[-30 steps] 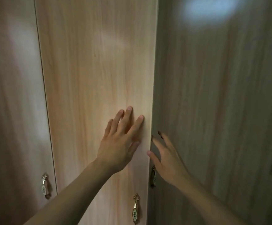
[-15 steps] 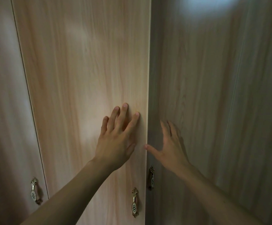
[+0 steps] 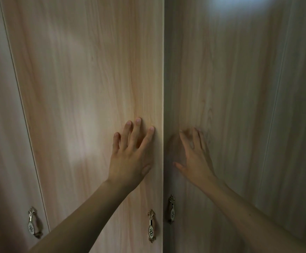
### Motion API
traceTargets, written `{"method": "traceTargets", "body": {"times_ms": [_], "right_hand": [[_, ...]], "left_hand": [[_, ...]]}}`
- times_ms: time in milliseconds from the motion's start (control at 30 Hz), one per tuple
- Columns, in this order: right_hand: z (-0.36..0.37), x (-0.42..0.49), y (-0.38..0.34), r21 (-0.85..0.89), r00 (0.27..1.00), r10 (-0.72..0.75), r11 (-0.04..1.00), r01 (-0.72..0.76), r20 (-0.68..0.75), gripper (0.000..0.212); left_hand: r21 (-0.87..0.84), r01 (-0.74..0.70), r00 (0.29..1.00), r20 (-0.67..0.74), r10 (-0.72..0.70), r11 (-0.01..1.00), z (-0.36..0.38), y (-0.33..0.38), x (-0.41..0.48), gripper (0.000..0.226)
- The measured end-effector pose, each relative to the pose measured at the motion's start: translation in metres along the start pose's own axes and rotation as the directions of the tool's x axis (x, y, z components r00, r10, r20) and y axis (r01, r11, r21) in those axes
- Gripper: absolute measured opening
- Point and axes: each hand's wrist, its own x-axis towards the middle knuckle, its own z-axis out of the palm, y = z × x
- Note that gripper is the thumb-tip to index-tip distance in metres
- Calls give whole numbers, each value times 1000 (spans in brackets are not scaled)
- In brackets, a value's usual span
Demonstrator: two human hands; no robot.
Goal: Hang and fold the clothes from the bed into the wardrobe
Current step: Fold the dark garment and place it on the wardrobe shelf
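Currently I'm pressing left hand (image 3: 130, 157) flat, fingers spread, on left door (image 3: 93, 70); right hand (image 3: 196, 161) open too, pushing right door (image 3: 239, 88); both gripping nothing, probably shutting wardrobe (image 3: 2, 125) flush. No clothes or bed showing.

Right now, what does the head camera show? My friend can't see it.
The left hand and right hand lie flat on two pale wooden wardrobe doors, one each side of the seam. Small ornate handles hang below them.

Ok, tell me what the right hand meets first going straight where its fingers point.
The right hand meets the right wardrobe door, probably at once; blur hides whether they touch now.
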Motion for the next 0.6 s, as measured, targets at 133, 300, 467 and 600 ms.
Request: {"method": "traceTargets", "body": {"times_ms": [133,300,467,600], "right_hand": [[5,8,0,1,1000,-13,1000,13,4,108],[7,15,-5,-9,999,-43,999,44,20,114],[11,21,-5,-9,998,-50,999,51,45,115],[14,24,-2,7,998,-66,998,66,25,117]], "left_hand": [[6,14,1000,1,-14,1000,6,1,5,122],[30,6,1000,7,-6,1000,14,2,9,116],[54,-1,1000,-6,1,999,27,2,13,114],[82,-8,1000,5,7,997,37,2,17,119]]}}
